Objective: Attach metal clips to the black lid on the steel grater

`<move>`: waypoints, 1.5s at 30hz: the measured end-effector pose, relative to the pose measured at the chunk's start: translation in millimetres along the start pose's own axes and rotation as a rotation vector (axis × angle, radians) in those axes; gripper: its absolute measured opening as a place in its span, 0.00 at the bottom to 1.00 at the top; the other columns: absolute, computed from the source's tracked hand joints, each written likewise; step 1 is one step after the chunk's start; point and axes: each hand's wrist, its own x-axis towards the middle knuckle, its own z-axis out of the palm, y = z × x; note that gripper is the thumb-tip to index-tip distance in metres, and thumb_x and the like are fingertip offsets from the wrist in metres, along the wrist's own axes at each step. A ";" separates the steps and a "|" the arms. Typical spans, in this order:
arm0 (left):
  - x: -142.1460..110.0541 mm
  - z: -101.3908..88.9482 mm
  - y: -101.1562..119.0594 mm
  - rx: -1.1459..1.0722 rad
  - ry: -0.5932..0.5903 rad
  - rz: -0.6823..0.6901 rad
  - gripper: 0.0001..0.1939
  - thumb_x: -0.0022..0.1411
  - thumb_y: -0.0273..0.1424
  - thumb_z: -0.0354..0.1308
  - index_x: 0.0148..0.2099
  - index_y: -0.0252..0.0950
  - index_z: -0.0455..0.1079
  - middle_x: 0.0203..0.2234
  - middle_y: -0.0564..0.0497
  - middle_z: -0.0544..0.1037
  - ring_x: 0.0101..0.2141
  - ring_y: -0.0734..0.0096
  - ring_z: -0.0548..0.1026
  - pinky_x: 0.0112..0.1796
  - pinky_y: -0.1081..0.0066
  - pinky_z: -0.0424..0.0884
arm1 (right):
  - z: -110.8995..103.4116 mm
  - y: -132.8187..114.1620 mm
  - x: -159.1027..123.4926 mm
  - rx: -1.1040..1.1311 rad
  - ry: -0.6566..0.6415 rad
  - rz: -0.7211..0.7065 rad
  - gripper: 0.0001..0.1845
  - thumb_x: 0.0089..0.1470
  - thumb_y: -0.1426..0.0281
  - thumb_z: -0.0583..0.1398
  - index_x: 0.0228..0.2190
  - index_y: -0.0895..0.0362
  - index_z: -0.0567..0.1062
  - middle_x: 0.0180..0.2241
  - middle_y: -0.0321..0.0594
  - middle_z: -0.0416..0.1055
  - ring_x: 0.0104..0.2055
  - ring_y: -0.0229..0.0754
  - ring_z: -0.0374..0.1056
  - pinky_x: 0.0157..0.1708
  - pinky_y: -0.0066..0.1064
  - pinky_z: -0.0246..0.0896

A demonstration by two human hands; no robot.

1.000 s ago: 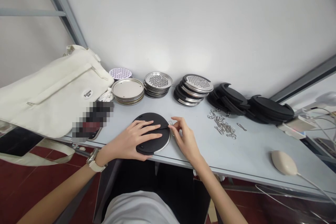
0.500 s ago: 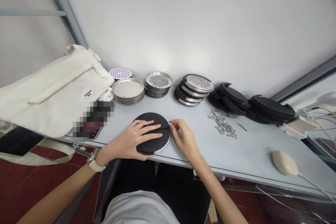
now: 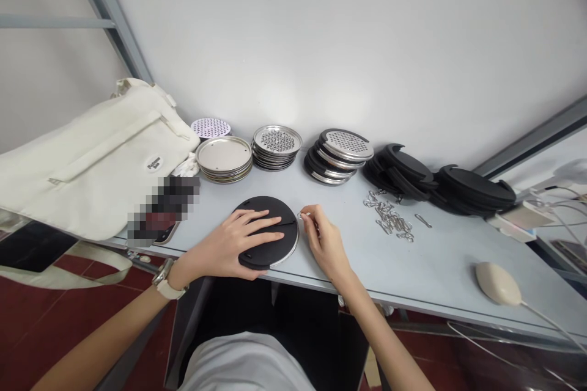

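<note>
Being pinched by the fingertips of the right hand [image 3: 323,241], a tiny silver clip [image 3: 301,215] has been pulled a little away from the round black disc with a shiny metal rim [image 3: 270,203] and is now just beside it. The disc is held on the pale blue table [image 3: 440,244] by the left hand [image 3: 236,239], its fingers lying flat and open.

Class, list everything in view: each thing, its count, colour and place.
Table: one, pale grey, across the view.
Cloth bag: one, white, left end.
Blurred object: one, dark, beside the bag.
Holed disc: one, pale, back left.
Metal disc stacks: three, silver, along the back.
Ring stacks: two, black, back right.
Clips: one pile, silver, right of centre.
Corded mouse: one, beige, front right.
Black disc: one, black, centre.
Left hand: one, flat on the black disc.
Right hand: one, pinching a silver clip.
</note>
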 end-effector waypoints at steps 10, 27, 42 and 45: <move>0.1 -0.5 0.6 -0.023 0.023 0.008 0.33 0.56 0.41 0.60 0.63 0.45 0.58 0.62 0.49 0.58 0.61 0.52 0.55 0.58 0.53 0.50 | 4.9 8.5 0.4 -0.013 0.001 -0.018 0.12 0.63 0.72 0.44 0.47 0.56 0.58 0.33 0.40 0.65 0.34 0.41 0.66 0.37 0.33 0.62; 0.1 -0.9 1.1 -0.029 0.038 0.006 0.33 0.55 0.41 0.61 0.62 0.45 0.58 0.61 0.49 0.60 0.61 0.52 0.56 0.58 0.53 0.49 | -1.4 2.1 0.5 -0.135 0.081 -0.020 0.07 0.61 0.69 0.54 0.34 0.54 0.72 0.34 0.41 0.66 0.38 0.45 0.60 0.44 0.41 0.57; -0.7 -1.3 1.4 -0.027 0.000 -0.016 0.34 0.55 0.41 0.61 0.63 0.46 0.58 0.62 0.49 0.58 0.61 0.52 0.54 0.58 0.53 0.50 | -0.1 -0.9 0.4 0.057 0.053 0.095 0.07 0.64 0.65 0.46 0.34 0.53 0.58 0.26 0.33 0.64 0.25 0.38 0.63 0.30 0.29 0.58; -0.2 -2.7 2.2 -0.026 -0.006 -0.019 0.34 0.55 0.42 0.61 0.63 0.45 0.58 0.63 0.50 0.57 0.61 0.52 0.54 0.57 0.54 0.51 | -0.3 -0.8 0.1 0.045 0.044 0.106 0.07 0.64 0.65 0.46 0.34 0.53 0.58 0.22 0.31 0.62 0.21 0.37 0.59 0.27 0.28 0.56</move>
